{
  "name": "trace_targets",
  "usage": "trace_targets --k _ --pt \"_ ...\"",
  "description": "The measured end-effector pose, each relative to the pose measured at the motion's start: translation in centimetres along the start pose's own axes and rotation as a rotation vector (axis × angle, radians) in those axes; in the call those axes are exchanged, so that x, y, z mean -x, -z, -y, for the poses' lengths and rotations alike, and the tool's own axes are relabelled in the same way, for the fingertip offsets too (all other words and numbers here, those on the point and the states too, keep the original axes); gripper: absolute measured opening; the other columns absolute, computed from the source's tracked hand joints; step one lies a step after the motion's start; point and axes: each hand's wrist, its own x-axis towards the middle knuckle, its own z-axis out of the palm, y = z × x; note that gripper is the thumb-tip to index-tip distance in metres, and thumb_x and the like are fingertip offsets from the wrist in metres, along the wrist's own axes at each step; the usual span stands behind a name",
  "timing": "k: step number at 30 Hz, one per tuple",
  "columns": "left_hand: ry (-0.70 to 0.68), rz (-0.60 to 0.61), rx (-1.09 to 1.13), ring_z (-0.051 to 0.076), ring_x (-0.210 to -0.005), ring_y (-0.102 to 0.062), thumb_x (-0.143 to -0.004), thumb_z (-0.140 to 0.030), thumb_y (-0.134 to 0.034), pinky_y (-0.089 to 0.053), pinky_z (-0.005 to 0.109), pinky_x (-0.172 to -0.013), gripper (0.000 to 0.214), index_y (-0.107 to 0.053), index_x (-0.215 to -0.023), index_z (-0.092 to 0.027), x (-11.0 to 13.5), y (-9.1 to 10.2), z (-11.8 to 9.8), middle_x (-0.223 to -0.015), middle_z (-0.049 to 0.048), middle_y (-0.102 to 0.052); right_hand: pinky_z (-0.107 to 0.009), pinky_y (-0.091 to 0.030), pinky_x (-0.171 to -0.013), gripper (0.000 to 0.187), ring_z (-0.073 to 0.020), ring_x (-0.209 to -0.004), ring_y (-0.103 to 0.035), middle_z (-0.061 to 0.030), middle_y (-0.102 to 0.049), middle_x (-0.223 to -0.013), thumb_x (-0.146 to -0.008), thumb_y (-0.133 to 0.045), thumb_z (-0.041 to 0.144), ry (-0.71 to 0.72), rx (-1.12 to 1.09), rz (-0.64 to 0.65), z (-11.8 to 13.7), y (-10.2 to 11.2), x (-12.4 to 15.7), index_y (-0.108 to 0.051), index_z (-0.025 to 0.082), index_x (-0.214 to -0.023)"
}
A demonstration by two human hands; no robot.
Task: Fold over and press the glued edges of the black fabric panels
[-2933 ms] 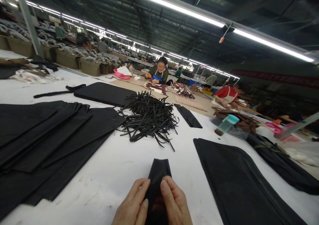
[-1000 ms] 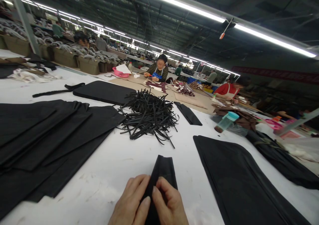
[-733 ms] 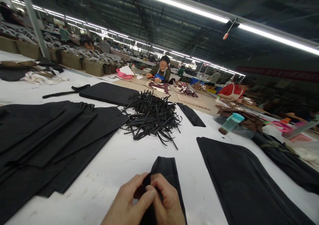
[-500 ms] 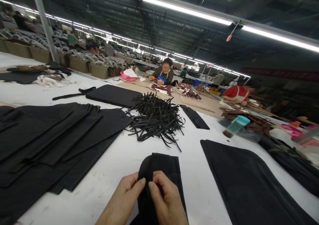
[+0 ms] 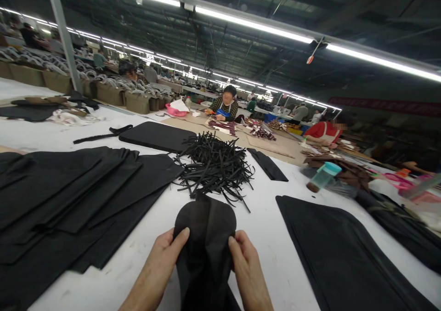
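Observation:
Between my two hands is a black fabric piece (image 5: 206,242) with a rounded top end and a crease down its middle. My left hand (image 5: 165,253) pinches its left edge, thumb on top. On the right edge, my right hand (image 5: 246,260) grips it the same way. The piece's lower part runs out of view at the bottom. Just beyond it lies a heap of thin black strips (image 5: 220,164). A stack of black fabric panels (image 5: 69,191) spreads to the left, and another black panel stack (image 5: 344,251) lies to the right.
Behind the strips sit a black padded slab (image 5: 155,135) and a narrow black piece (image 5: 268,164). A clear bottle with a turquoise lid (image 5: 324,175) lies at the right. Two people work across the white table (image 5: 138,265). A metal post (image 5: 64,40) rises at the left.
My hands have moved apart, from close together near the middle to the piece's opposite edges. The fabric, folded narrow before, is now spread wide with its rounded end showing.

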Motion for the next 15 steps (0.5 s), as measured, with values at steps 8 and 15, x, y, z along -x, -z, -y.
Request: trace_targets --k 8,15 --pt "-0.069 0.05 -0.113 0.029 -0.099 -0.06 -0.076 -0.044 -0.064 -0.048 0.038 -0.09 0.037 -0.067 -0.1 -0.016 1.2 -1.3 0.5 -0.091 0.0034 -0.071 -0.034 -0.048 -0.069 0.046 -0.0226 -0.073 -0.06 -0.0049 -0.067 -0.078 -0.066 -0.073 0.047 -0.125 -0.378 0.078 1.3 -1.6 1.5 -0.064 0.015 -0.097" --pt "0.083 -0.026 -0.002 0.027 -0.08 -0.068 -0.069 -0.042 -0.072 -0.055 0.034 -0.073 0.04 -0.066 -0.099 -0.017 -0.3 2.0 -0.9 -0.081 0.0041 -0.073 -0.031 -0.048 -0.076 0.036 -0.0247 -0.088 -0.061 -0.0046 -0.07 -0.089 -0.076 -0.064 0.046 0.028 -0.072 -0.08 1.9 3.8 -0.1 -0.067 0.017 -0.098"
